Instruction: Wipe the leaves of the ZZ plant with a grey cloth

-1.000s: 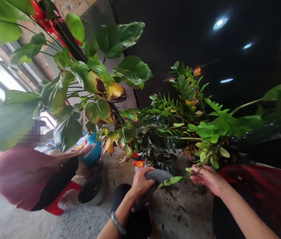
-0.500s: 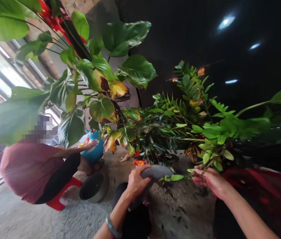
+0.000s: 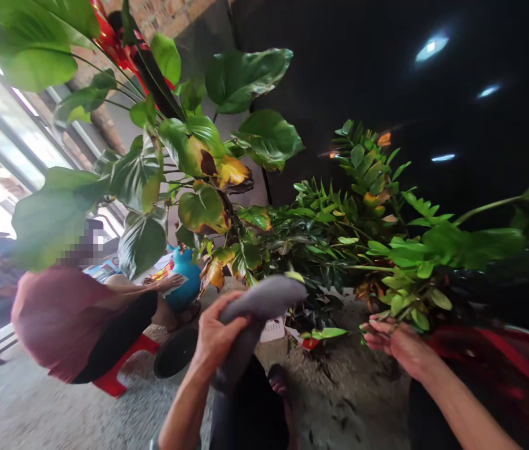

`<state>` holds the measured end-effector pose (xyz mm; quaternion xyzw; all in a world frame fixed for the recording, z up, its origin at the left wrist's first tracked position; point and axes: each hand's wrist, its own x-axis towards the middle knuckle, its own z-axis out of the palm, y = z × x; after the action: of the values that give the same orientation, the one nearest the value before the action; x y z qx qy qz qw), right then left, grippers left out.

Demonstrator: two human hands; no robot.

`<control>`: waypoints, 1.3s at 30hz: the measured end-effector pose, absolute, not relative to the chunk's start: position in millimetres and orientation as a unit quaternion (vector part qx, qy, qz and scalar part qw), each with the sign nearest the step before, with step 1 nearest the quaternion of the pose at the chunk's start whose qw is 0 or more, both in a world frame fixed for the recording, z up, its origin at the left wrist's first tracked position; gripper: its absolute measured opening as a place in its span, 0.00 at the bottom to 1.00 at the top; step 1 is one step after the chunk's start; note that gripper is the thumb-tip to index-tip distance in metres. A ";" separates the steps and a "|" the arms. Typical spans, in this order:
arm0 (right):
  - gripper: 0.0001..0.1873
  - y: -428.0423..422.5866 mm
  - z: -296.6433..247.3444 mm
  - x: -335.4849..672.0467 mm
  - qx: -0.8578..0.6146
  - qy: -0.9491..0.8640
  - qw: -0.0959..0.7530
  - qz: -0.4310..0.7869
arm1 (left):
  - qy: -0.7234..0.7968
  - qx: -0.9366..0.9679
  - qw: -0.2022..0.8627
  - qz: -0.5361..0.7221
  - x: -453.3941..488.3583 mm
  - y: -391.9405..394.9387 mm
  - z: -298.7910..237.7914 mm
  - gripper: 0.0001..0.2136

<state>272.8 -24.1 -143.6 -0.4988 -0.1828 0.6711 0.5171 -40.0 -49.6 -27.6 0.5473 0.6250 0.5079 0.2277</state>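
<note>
My left hand is closed around a grey cloth, blurred by motion, with its loose end hanging over my knee. A green leaf tip shows just behind the cloth's far end. My right hand pinches a thin leafy stem between thumb and fingers. Narrow green leaves of that stem point left, apart from the cloth. Above my right hand spreads the leafy green plant that the stem seems to belong to.
A tall broad-leaved plant with yellowed, browned leaves rises at centre left. At left a person in a pink shirt sits on a red stool, a hand on a blue vase-like object. A dark basin stands on the concrete floor.
My left hand has drawn the cloth left and up, away from the stem's leaves. The right hand still pinches the stem. The view has shifted slightly.
</note>
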 end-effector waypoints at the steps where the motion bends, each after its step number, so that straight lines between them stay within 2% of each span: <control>1: 0.09 -23.4 -141.4 271.9 -0.488 -0.174 0.529 0.672 | 0.632 0.522 0.189 0.541 -44.8 -44.8 -18.4 0.16; 4: 0.09 -21.2 -136.3 266.5 -0.460 -0.153 0.559 0.673 | 0.651 0.484 0.138 0.568 -49.7 -25.9 -17.1 0.20; 9: 0.09 -22.7 -135.4 261.9 -0.441 -0.177 0.571 0.670 | 0.652 0.546 0.300 0.432 -30.9 -29.3 -70.6 0.17; 11: 0.07 -24.1 -138.0 265.5 -0.455 -0.172 0.556 0.674 | 0.633 0.552 0.332 0.428 -26.4 -40.8 -74.7 0.15; 18: 0.08 -18.5 -150.7 279.3 -0.411 -0.184 0.537 0.713 | 0.620 0.495 0.120 0.597 -27.6 -15.2 -13.2 0.19; 22: 0.07 -19.2 -147.3 274.1 -0.413 -0.151 0.549 0.711 | 0.607 0.535 0.193 0.556 -0.5 -3.1 -42.6 0.18; 25: 0.05 -22.4 -148.8 275.1 -0.449 -0.152 0.533 0.701 | 0.574 0.600 0.277 0.483 27.8 -25.8 -76.6 0.16; 27: 0.06 -23.7 -152.4 278.4 -0.457 -0.172 0.517 0.703 | 0.532 0.651 0.301 0.451 40.8 -40.9 -80.2 0.16; 31: 0.07 -22.9 -153.9 280.3 -0.460 -0.179 0.521 0.697 | 0.483 0.671 0.220 0.517 45.4 -31.1 -35.9 0.15; 35: 0.06 -21.2 -145.4 272.6 -0.465 -0.155 0.530 0.692 | 0.508 0.620 0.124 0.585 41.0 12.4 -1.3 0.16; 39: 0.06 -23.9 -140.8 269.9 -0.473 -0.153 0.528 0.688 | 0.546 0.635 0.216 0.502 42.8 22.0 -33.6 0.18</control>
<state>269.9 -23.9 -140.8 -0.4731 -0.1527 0.6885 0.5281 42.8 22.0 -33.6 0.6350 0.5457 0.5021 0.2164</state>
